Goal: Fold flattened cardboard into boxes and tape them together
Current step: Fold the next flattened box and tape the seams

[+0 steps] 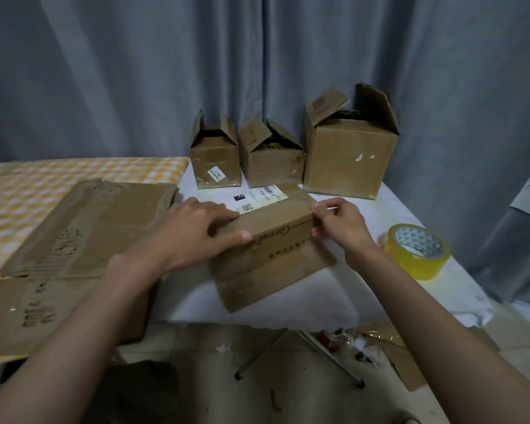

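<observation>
Right grip (337,221) pinches box (270,240) end; left grip (196,228) lies flat on top. Cardboard light, stiff, creases easily: hold edges. Tape (416,246) just right.

Tape roll (416,251) beside bare tablecloth (377,209)

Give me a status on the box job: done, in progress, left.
Done: three boxes stand folded at the back of the table, top flaps still open. In progress: left hand presses the current box while right hand pinches its edge. Left: taping with the tape roll, plus the flattened cardboard stack.
</observation>
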A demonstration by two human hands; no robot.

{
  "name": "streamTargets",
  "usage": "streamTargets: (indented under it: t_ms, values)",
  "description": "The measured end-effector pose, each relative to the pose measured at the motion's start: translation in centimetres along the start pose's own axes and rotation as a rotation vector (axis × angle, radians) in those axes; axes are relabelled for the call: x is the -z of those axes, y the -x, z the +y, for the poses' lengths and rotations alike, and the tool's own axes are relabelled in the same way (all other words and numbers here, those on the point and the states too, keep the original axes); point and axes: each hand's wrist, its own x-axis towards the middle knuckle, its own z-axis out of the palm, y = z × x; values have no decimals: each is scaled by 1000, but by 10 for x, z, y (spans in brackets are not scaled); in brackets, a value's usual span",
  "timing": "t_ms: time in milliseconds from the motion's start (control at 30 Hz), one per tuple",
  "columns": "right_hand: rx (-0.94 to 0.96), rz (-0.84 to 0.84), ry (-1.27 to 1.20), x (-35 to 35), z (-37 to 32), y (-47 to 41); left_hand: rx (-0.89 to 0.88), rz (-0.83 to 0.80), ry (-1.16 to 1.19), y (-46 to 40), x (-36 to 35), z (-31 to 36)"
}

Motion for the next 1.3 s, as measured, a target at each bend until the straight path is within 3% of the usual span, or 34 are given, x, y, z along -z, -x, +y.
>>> streamTargets:
  t_ms: [133,233,433,600,767,1000,1167,1300]
  values:
    - [2,-42,-147,1,4,-9,-105,-39,56,5,6,-7]
    - [83,-98,-158,10,1,-10,-177,30,90,1,2,-4]
    - [185,198,467,75,10,-13,-143,95,29,-8,-6,24]
    - [-10,34,955,121,29,-3,-47,109,-51,-11,-14,49]
    - [68,-20,1233,133,52,9,-10,266,-110,-12,-33,77]
    - [269,240,1037,136,45,29,-2,302,41,-23,-39,99]
    - [545,104,744,133,26,47,-126,385,280,-27,-29,125]
    - [699,-67,618,122,19,69,-198,302,581,-26,-29,145]
